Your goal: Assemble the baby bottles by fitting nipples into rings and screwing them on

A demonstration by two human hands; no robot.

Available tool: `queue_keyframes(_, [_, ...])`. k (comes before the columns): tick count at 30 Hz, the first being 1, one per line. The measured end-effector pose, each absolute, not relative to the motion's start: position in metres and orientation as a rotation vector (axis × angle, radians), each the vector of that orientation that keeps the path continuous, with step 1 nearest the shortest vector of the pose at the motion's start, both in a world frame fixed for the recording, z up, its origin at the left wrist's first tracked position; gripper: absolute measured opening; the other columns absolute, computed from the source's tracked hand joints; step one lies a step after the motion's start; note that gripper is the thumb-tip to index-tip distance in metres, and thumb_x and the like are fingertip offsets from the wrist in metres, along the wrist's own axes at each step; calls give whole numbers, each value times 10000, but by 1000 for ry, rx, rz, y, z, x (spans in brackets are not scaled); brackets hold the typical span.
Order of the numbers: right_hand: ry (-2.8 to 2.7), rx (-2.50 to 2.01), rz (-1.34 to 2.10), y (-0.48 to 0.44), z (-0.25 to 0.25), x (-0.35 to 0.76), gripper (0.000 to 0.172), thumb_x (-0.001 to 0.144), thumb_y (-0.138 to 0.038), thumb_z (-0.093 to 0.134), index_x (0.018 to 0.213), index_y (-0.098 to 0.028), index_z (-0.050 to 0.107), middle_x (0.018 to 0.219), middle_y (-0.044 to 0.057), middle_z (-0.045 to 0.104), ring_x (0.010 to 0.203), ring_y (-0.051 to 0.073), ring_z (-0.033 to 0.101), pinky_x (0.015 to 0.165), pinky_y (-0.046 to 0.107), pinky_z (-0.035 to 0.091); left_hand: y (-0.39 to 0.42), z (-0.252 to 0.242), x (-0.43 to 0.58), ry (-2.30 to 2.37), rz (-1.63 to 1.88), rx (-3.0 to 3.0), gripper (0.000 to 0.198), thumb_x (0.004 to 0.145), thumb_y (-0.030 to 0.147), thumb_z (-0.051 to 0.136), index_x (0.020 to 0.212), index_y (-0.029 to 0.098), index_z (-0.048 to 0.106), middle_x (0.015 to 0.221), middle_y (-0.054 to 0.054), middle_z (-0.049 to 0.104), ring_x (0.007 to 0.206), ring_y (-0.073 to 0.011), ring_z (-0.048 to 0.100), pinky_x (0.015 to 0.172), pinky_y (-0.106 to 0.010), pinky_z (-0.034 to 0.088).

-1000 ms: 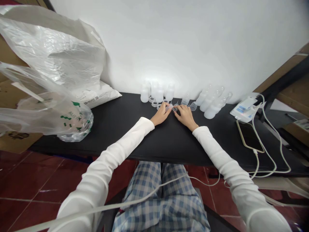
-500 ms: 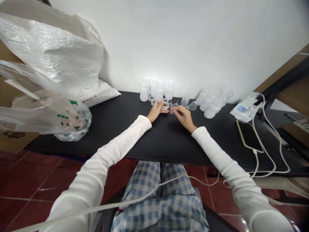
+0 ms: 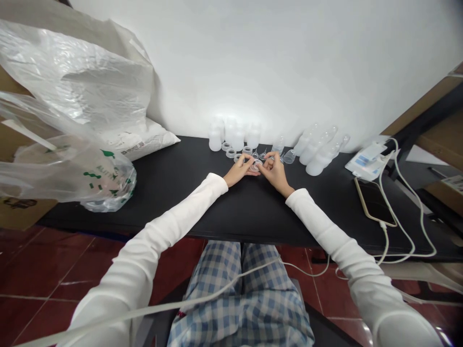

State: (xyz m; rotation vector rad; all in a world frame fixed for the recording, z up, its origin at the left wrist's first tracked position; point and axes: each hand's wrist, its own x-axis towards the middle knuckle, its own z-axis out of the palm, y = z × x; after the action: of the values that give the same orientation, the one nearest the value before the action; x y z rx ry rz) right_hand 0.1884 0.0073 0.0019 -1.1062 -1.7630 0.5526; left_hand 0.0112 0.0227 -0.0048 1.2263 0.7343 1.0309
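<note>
My left hand [image 3: 238,172] is closed on a clear bottle collar ring [image 3: 256,166], held just above the black table. My right hand [image 3: 274,172] meets it from the other side, its fingers pinched on a small clear bottle nipple at the ring; the fingers partly cover the nipple. Beyond my hands several loose collar rings [image 3: 230,153] and clear nipples [image 3: 263,156] lie in front of a group of open white baby bottles [image 3: 238,137]. To the right, several bottles with clear domed tops [image 3: 318,149] stand together beside a loose clear cap [image 3: 289,156].
A large white plastic sack [image 3: 108,91] and a clear bag with green print [image 3: 108,178] take up the left end of the black table [image 3: 253,212]. A phone [image 3: 374,201] on a white cable and a white power strip [image 3: 367,161] lie at right. A white wall rises behind.
My hands have come together: the left has moved right with the ring, and the right has lifted a nipple from the table up to it.
</note>
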Motion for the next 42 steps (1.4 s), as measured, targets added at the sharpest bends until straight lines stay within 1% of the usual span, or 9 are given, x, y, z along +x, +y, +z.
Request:
queue_keyframes(5, [-1736, -1139, 598, 10, 0, 188, 485, 832, -606, 671, 1010, -267, 373, 595, -100, 406, 509, 142, 427, 573, 302, 339, 22, -4, 8, 666, 978, 1235, 235, 958, 306, 654, 1063, 198, 473, 857, -8, 746, 827, -169, 782, 985, -430, 600])
queue_keyframes(9, [-1735, -1146, 653, 12, -2, 189, 478, 825, -595, 675, 1009, -262, 384, 589, -102, 413, 516, 147, 442, 578, 301, 341, 22, -5, 5, 600, 943, 1272, 339, 882, 213, 732, 1105, 185, 477, 878, -28, 768, 871, -184, 784, 1032, -458, 569])
queue_keyframes(12, [-1746, -1142, 672, 14, -3, 189, 479, 828, -615, 671, 999, -260, 397, 583, -104, 414, 514, 143, 444, 579, 300, 344, 23, -8, 6, 605, 951, 1270, 378, 856, 197, 756, 1110, 184, 477, 875, -25, 773, 853, -175, 783, 995, -438, 590])
queue_keyframes(17, [-1808, -1074, 747, 15, -4, 188, 495, 855, -682, 615, 1030, -261, 422, 613, -94, 419, 523, 130, 413, 559, 290, 322, 26, -12, 9, 659, 994, 1247, 315, 887, 188, 720, 1084, 181, 474, 817, -1, 760, 793, -160, 783, 942, -415, 619])
queue_keyframes(21, [-1849, -1033, 779, 14, -3, 188, 495, 871, -682, 595, 1072, -256, 442, 631, -93, 418, 528, 121, 399, 558, 284, 317, 27, -14, 10, 728, 1028, 1238, 278, 911, 159, 676, 1077, 176, 453, 789, -1, 754, 739, -157, 778, 889, -407, 635])
queue_keyframes(27, [-1848, -1018, 875, 14, -5, 189, 524, 840, -693, 629, 1080, -266, 442, 666, -82, 441, 544, 120, 410, 554, 279, 329, 26, -15, 10, 691, 1010, 1290, 285, 910, 170, 669, 1077, 180, 439, 725, 26, 727, 691, -155, 769, 780, -342, 640])
queue_keyframes(31, [-1835, -996, 938, 12, -4, 187, 494, 828, -633, 661, 1046, -259, 424, 683, -81, 493, 541, 105, 435, 546, 261, 335, 25, -14, 11, 724, 1000, 1317, 312, 890, 164, 684, 1072, 175, 431, 728, 26, 721, 662, -154, 757, 739, -331, 632])
queue_keyframes(35, [-1792, -975, 991, 10, -4, 184, 457, 815, -553, 677, 997, -260, 377, 697, -81, 548, 551, 103, 507, 553, 252, 372, 23, -15, 12, 734, 1012, 1355, 304, 886, 172, 683, 1062, 177, 435, 686, 44, 703, 617, -133, 737, 650, -259, 601])
queue_keyframes(42, [-1736, -984, 980, 10, -9, 179, 380, 837, -481, 642, 999, -268, 373, 648, -100, 527, 540, 111, 538, 543, 251, 387, 16, -8, 14, 809, 1043, 1410, 267, 886, 167, 671, 1042, 183, 455, 633, 56, 689, 570, -129, 716, 588, -225, 573])
